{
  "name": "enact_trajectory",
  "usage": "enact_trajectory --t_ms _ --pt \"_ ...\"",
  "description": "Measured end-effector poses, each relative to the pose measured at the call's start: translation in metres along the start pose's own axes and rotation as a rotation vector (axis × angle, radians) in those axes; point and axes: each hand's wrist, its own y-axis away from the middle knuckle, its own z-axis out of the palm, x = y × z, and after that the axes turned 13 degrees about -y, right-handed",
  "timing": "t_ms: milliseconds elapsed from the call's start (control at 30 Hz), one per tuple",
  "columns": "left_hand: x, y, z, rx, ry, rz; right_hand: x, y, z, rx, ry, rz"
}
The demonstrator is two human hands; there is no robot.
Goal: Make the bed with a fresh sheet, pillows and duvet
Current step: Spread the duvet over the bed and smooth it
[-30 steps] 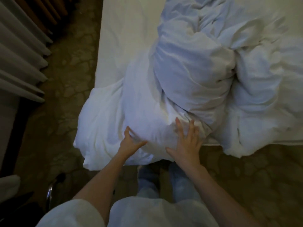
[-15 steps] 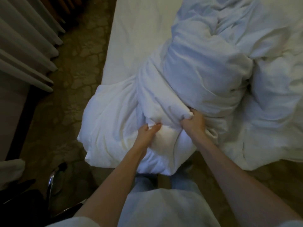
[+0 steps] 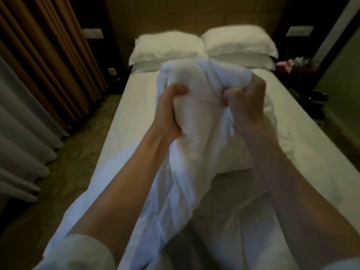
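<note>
Both bare hands are raised in front of the camera, each clenched on a bunched fold of the white, crumpled fabric duvet (image 3: 196,145): the left hand (image 3: 168,112) grips its left side with the thumb pressed across the cloth, and the right hand (image 3: 246,102) is fisted tight on its right side, fingers curled into the fabric. The held part of the duvet is lifted off the bed, blurred at its top, while the rest trails down toward the person and lies heaped over the near end of the mattress. Beyond it the flat white fitted sheet (image 3: 132,114) covers the mattress, smooth and bare up to the headboard end. There, two stacks of plump white pillows (image 3: 169,48) lie side by side, touching at the middle, against the padded beige headboard (image 3: 175,16). Brown pleated curtains (image 3: 48,55) and paler grey drapes (image 3: 21,129) hang along the left side of the bed
</note>
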Motion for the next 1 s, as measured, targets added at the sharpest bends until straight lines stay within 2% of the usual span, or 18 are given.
enact_trajectory --t_ms 100,200,300,367,433,533,600,667,733,767,867,900,1000 --pt "0.042 -0.016 0.063 -0.114 0.014 0.108 -0.040 -0.055 -0.044 0.046 0.044 -0.211" --pt "0.048 -0.036 0.117 -0.213 0.056 0.122 -0.041 -0.091 -0.087 0.149 0.181 -0.357" --pt "0.018 -0.058 0.144 -0.281 -0.008 0.049 0.005 -0.103 -0.115 0.268 0.326 -0.348" --pt "-0.018 -0.066 0.145 -0.299 -0.154 0.043 0.056 -0.084 -0.127 0.242 0.507 -0.282" --pt "-0.069 -0.071 0.126 -0.283 -0.406 -0.009 0.109 -0.049 -0.136 0.075 0.713 -0.153" --pt "-0.152 -0.059 0.072 -0.319 -0.854 -0.198 0.178 0.013 -0.150 -0.366 1.006 0.165" --pt "-0.197 -0.034 0.033 -0.331 -0.995 -0.320 0.206 0.055 -0.150 -0.559 1.097 0.267" --pt "-0.221 -0.004 0.005 -0.282 -0.956 -0.428 0.219 0.085 -0.140 -0.628 1.114 0.245" --pt "-0.228 0.016 -0.007 -0.223 -0.846 -0.503 0.229 0.098 -0.129 -0.614 1.109 0.275" --pt "-0.231 0.017 -0.013 -0.147 -0.849 -0.504 0.231 0.100 -0.126 -0.604 1.099 0.288" --pt "-0.225 0.005 -0.025 0.231 -0.836 -0.390 0.225 0.099 -0.126 -0.586 1.104 0.311" --pt "-0.220 -0.001 -0.025 0.286 -0.806 -0.348 0.223 0.099 -0.126 -0.571 1.113 0.311" --pt "-0.201 -0.015 -0.006 0.223 -0.688 -0.332 0.218 0.106 -0.124 -0.516 1.099 0.324"
